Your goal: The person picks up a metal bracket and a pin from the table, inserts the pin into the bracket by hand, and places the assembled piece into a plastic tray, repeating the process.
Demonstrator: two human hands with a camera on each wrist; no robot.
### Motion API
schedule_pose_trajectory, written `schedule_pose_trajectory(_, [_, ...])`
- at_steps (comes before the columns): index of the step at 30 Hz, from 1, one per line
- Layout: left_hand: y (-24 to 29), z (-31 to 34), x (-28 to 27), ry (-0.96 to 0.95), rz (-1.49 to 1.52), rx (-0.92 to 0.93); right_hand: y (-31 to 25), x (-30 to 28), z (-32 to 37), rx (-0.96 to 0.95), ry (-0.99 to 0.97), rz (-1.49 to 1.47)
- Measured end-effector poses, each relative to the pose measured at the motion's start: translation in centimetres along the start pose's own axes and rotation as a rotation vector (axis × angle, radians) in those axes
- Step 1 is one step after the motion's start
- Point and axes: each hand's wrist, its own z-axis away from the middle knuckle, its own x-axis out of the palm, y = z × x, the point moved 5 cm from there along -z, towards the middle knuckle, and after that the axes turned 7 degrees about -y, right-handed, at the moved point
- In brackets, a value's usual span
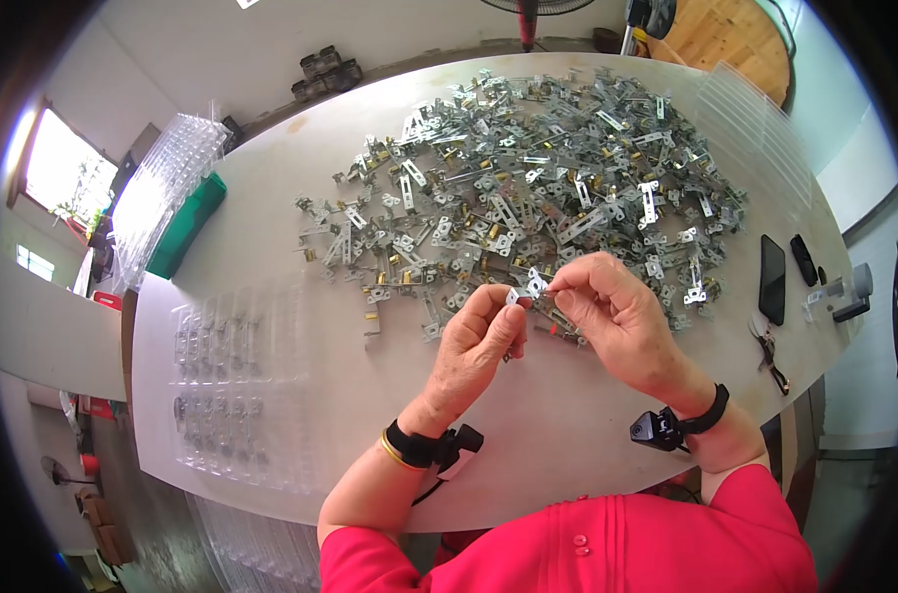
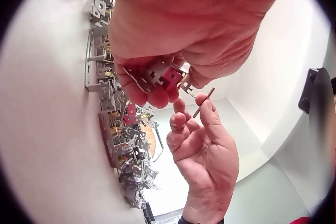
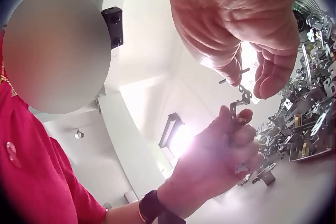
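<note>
Close in front of the person's chest, the left hand [image 1: 469, 346] grips a small bent metal bracket [image 1: 535, 283] with punched holes. One end of it sticks out past the fingertips towards the right hand [image 1: 622, 321]. That hand pinches a short thin metal pin [image 2: 203, 103] between thumb and finger. In the right wrist view the pin [image 3: 234, 76] lies crosswise just above the bracket's holed end [image 3: 243, 96]. Most of the bracket is covered by the curled left fingers. Beyond both hands spreads a large heap of similar metal parts [image 1: 558, 178], some with brass-coloured pieces.
Clear plastic trays [image 1: 242, 385] with rows of moulded pockets lie on the table's left side. More clear trays [image 1: 167, 188] are stacked at the far left by a green object [image 1: 187, 225]. On the right are a black phone [image 1: 772, 280] and pliers [image 1: 768, 358].
</note>
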Motion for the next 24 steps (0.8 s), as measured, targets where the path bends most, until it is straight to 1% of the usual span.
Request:
schedule_pose_trajectory(1, [0.0,0.1,0.3,-0.005,-0.008,-0.011,-0.1,-0.2,0.0,-0.092,0.034,0.066])
schedule_pose_trajectory(2, [0.0,0.2,0.5,-0.009,-0.016,-0.022,-0.1,-0.3,0.0,-0.090,0.035,0.069])
schedule_pose_trajectory(4, [0.3,0.3,0.9,-0.040,-0.027,-0.046,0.5,-0.1,-0.1,0.030,0.011,-0.112])
schedule_pose_trajectory(6, [0.2,0.4,1.1,-0.072,-0.039,-0.072,0.6,0.2,-0.1,0.062,-0.017,-0.144])
schedule_pose_trajectory(8, [0.2,0.4,1.5,-0.134,-0.085,-0.050,0.8,0.3,0.0,0.096,-0.046,-0.177])
schedule_pose_trajectory(9, [0.5,0.4,1.7,-0.134,-0.084,-0.051,0.9,0.3,0.1,0.109,-0.050,-0.156])
schedule_pose_trajectory(11, [1.3,0.5,2.2,-0.121,-0.003,-0.048,1.0,0.2,0.0,0.122,-0.053,-0.134])
schedule_pose_trajectory(13, [1.3,0.5,2.2,-0.105,-0.004,-0.033,1.2,0.2,-0.1,0.105,-0.020,-0.356])
schedule_pose_trajectory(15, [1.3,0.4,1.9,-0.094,-0.007,-0.015,1.2,-0.2,-0.2,0.090,0.001,-0.326])
schedule_pose_trajectory(17, [0.8,0.3,1.2,-0.100,-0.084,-0.078,1.3,-0.7,-0.4,0.074,0.024,-0.294])
schedule_pose_trajectory(20, [0.3,0.2,0.8,-0.109,-0.055,-0.115,1.7,-1.3,-0.6,0.096,0.031,-0.323])
schedule_pose_trajectory(21, [-0.2,0.1,0.8,-0.112,-0.056,-0.112,1.8,-1.4,-0.7,0.100,0.046,-0.375])
schedule_pose_trajectory(23, [-0.7,0.1,0.3,0.004,0.118,0.000,1.9,-1.7,-0.9,0.097,0.060,-0.421])
schedule_pose_trajectory(24, [-0.6,0.0,0.4,0.004,0.116,0.006,1.9,-1.8,-0.9,0.092,0.095,-0.449])
